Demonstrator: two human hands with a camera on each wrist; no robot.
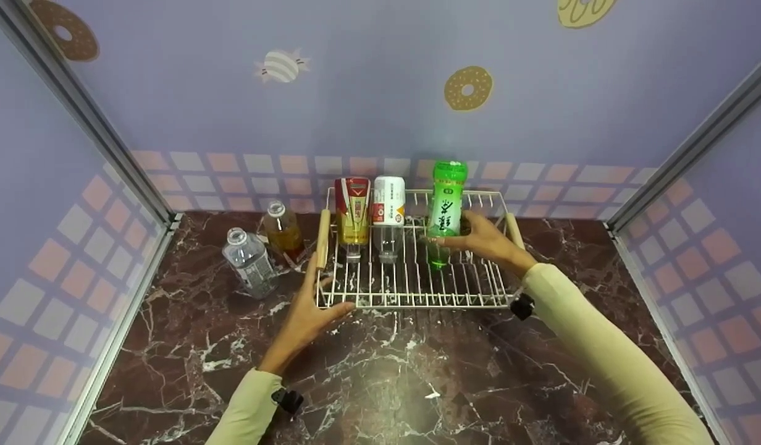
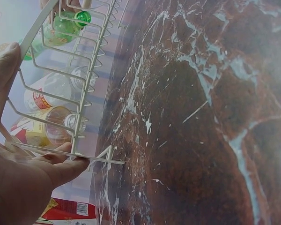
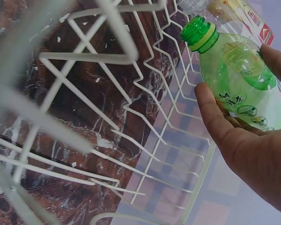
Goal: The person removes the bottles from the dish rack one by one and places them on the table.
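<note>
A white wire rack (image 1: 417,306) with wooden end handles stands on the marbled counter. My right hand (image 1: 488,241) grips a green plastic bottle (image 1: 448,198), which is upside down in the rack's right half with its mouth among the wires. In the right wrist view, the thumb and fingers lie on opposite sides of the green bottle (image 3: 243,79). My left hand (image 1: 312,315) holds the rack's left front corner, thumb and fingers around its frame. Two more bottles stand upside down in the left half: one with a red-and-yellow label (image 1: 354,210), one with a white label (image 1: 389,201).
Left of the rack, a clear bottle (image 1: 251,266) and a bottle with amber contents (image 1: 283,232) stand upright and uncapped. Patterned panels (image 1: 380,93) rise behind and on both sides. Dark marbled counter (image 1: 405,371) extends in front of the rack.
</note>
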